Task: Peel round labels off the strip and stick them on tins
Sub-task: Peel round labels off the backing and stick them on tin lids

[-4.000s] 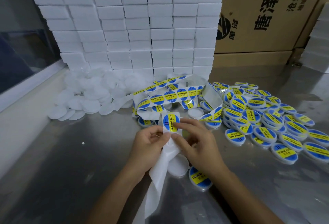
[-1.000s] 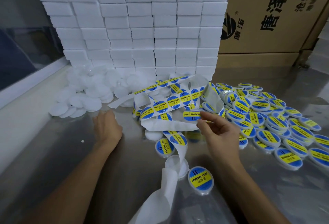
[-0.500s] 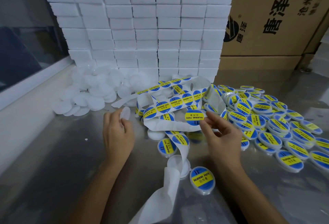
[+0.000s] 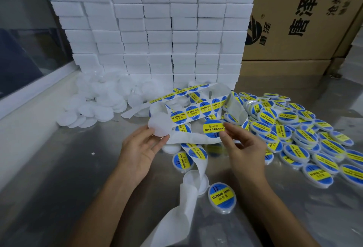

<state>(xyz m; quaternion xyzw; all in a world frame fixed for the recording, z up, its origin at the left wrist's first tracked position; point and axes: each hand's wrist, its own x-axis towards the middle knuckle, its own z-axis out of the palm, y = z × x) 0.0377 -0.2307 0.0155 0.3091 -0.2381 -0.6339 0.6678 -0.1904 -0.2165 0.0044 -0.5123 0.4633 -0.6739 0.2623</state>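
My left hand [image 4: 140,149] holds a plain white round tin [image 4: 159,124] by its edge between thumb and fingers, lifted above the table. My right hand [image 4: 242,147] pinches a peeled round blue-and-yellow label [image 4: 213,128] at its right rim, a short gap to the right of the tin. The white backing strip [image 4: 196,111] with several labels still on it loops behind both hands, and its bare tail [image 4: 186,197] trails toward me. A labelled tin [image 4: 222,196] lies near my right forearm.
A heap of unlabelled white tins [image 4: 102,97] lies at the back left. Many labelled tins [image 4: 294,135] spread over the right of the steel table [image 4: 59,188]. Stacked white boxes [image 4: 157,31] and a cardboard carton [image 4: 304,21] stand behind.
My left hand reached to the white heap, picked up a blank tin and brought it toward the middle. My right hand kept the peeled label and now holds it beside the tin.
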